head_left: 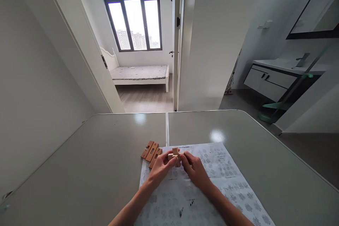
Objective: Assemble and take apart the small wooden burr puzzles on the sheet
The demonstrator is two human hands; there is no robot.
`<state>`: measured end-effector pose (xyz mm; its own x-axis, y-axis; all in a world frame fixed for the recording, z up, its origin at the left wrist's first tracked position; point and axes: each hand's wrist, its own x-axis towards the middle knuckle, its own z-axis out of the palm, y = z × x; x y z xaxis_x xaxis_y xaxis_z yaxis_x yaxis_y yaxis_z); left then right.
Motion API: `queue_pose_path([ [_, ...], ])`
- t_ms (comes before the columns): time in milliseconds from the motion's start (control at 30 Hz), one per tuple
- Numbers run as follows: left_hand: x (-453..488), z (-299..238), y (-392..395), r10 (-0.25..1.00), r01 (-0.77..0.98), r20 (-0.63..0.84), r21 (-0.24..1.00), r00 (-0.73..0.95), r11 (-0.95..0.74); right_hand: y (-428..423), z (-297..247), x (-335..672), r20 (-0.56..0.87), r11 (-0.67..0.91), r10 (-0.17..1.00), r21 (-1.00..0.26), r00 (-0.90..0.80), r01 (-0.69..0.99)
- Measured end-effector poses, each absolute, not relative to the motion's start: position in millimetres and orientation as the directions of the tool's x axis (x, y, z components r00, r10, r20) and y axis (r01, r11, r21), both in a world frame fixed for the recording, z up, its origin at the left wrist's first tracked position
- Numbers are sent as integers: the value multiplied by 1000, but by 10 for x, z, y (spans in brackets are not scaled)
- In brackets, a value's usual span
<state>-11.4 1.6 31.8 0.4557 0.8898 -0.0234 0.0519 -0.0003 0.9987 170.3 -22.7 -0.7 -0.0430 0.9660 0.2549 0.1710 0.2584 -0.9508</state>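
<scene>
Both hands meet over a printed sheet, around a small wooden interlocking puzzle (175, 152) of pale crossed pieces. My left hand (162, 165) is closed on its left side, thumb in front. From the right, my right hand (195, 167) pinches the puzzle with thumb and fingertips. The fingers cover part of the pieces, so how they fit together cannot be made out fully. Just left of my left hand lie three darker brown wooden pieces (152, 152) with slots and notches, side by side. Beneath the hands, the paper sheet (225, 176) carries many small grey diagrams.
The grey-green table (106, 162) has a pale seam (167, 129) running away from me. Beyond its far edge are a doorway with a bed (143, 74) and a window (134, 23). A washbasin cabinet (272, 79) stands at the right, and a white wall (34, 88) at the left.
</scene>
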Motion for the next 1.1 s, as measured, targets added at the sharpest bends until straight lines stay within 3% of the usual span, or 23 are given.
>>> queue_pose_path([
  [700,-110,326,-16,893,-80,60,996,445,-27,-256,27,1645,123,125,984,-992,-130,1],
  [900,-111,313,3,895,7,95,994,436,-109,-255,74,1677,138,143,971,-990,-195,10],
  [1100,-90,312,-16,938,183,179,953,297,-240,-222,169,1797,144,163,947,-986,-287,42],
])
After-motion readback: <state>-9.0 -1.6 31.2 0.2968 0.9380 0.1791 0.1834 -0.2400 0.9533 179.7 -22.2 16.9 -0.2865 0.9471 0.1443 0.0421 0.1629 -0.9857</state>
